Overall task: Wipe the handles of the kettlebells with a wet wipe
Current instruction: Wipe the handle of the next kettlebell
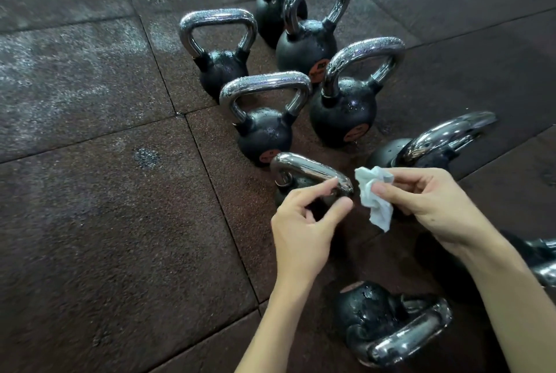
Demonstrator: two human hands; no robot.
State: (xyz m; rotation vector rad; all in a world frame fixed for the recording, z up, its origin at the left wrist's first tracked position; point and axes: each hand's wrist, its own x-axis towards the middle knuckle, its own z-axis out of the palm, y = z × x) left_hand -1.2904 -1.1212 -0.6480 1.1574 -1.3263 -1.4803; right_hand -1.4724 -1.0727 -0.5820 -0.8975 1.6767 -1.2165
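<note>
rubber gym floor [105, 222]: right hand [427, 201] grip clamped on crumpled wet wipe [376, 201], just right of near kettlebell handle [307, 166], its bar lying left-right, left hand [301, 231] grip pinching the bar's right end.

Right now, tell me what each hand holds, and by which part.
Right hand pinches the crumpled wet wipe by its upper end. Left hand seems to pinch the chrome kettlebell handle beneath it, at its right bend.
</note>
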